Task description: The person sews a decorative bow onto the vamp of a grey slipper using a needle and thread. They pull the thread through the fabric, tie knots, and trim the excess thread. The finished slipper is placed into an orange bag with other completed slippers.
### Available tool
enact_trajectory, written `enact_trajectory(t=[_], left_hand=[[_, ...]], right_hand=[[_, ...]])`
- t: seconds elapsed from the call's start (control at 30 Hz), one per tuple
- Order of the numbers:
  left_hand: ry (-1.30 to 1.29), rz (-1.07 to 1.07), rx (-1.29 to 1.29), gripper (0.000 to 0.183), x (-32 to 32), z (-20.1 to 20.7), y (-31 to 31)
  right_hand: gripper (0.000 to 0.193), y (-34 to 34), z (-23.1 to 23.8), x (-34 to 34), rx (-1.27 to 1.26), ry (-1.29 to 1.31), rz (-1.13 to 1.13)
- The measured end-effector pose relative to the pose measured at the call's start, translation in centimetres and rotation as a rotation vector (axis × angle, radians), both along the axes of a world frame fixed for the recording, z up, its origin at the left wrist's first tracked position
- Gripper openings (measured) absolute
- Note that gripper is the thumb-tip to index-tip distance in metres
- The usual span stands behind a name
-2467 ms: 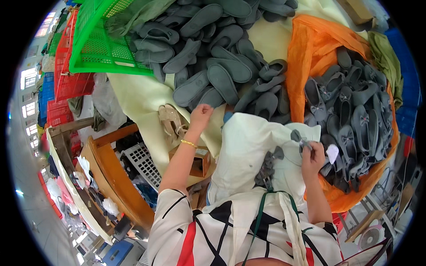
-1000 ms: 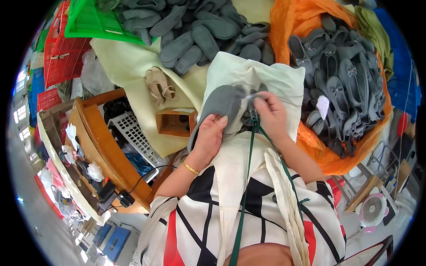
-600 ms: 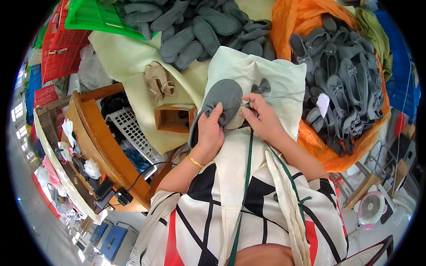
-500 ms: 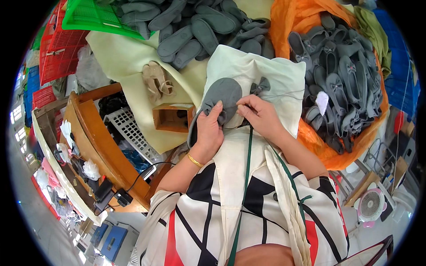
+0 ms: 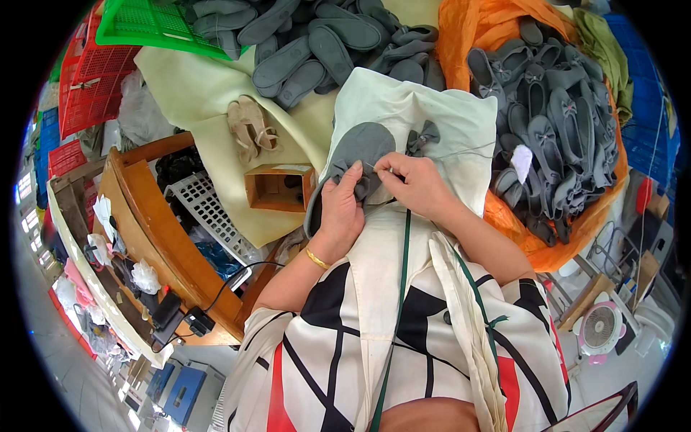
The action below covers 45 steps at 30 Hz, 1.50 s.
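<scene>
Over the cloth on my lap, my left hand (image 5: 341, 209) grips a grey ballet-style slipper (image 5: 371, 144), its thumb pressed near the grey bow on it. My right hand (image 5: 410, 183) is closed in a pinch beside that bow, on what looks like a thin needle (image 5: 371, 167). A dark thread trails to the right across the white cloth (image 5: 461, 119). A loose grey bow (image 5: 425, 137) lies on this cloth, just beyond my right hand.
Grey slippers (image 5: 335, 54) pile up ahead; more fill an orange sack (image 5: 576, 252) at right. Left of my hands stand a small open box (image 5: 279, 205), beige sandals (image 5: 252, 126) and a wooden drawer unit (image 5: 165, 252). A green crate (image 5: 144, 21) sits far left.
My right fingertips have shifted slightly left, closer to the bow on the held slipper. The left hand keeps its grip on the slipper in nearly the same place.
</scene>
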<state>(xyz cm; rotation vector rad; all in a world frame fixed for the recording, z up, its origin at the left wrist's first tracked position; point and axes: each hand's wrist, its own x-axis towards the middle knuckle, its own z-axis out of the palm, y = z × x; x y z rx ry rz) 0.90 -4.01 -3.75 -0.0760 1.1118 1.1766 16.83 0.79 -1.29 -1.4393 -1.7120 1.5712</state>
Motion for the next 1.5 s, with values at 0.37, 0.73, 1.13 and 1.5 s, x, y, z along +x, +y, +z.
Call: enact_trajectory(t=[0.37, 0.73, 1.13, 1.5], left_hand=[[-0.027, -0.009, 0.006, 0.025, -0.1, 0.2, 0.0], [0.094, -0.068, 0.063, 0.027, 0.7, 0.3, -0.5], [0.015, -0.021, -0.021, 0.025, 0.1, 0.1, 0.2], [-0.002, 0.006, -0.070, 0.021, -0.2, 0.0, 0.5]], right_hand=[[0.014, 0.3, 0.2, -0.1, 0.010, -0.026, 0.036], [0.014, 1.0, 0.3, -0.1, -0.071, -0.052, 0.073], [0.012, -0.5, -1.7, 0.5, 0.004, 0.079, 0.030], [0.012, -1.3, -2.7, 0.2, 0.053, 0.098, 0.011]])
